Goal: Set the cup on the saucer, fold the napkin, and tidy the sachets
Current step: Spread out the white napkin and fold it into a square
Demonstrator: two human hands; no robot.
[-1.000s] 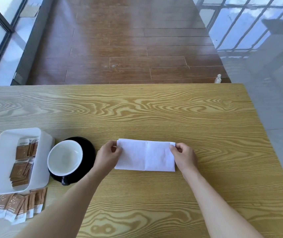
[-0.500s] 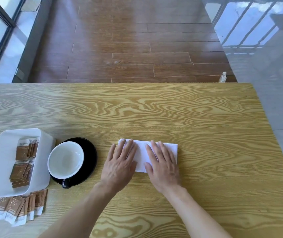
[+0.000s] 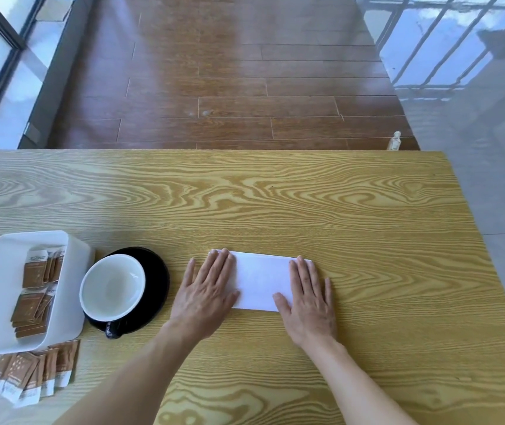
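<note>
Both hands' flat grip presses a white folded napkin (image 3: 260, 283).

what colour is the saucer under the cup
Black, glossy round saucer under the white cup; head view.

Your left hand (image 3: 206, 294) lies flat, palm down, with the fingers straight and close together, pointing away from you, and the thumb angled out toward the right. Your right hand (image 3: 308, 297) mirrors it, palm down, fingers extended and slightly spread, thumb reaching in toward the left. The two hands sit side by side with a clear gap between them. Both forearms are bare and run back toward you, converging low in view.
</note>
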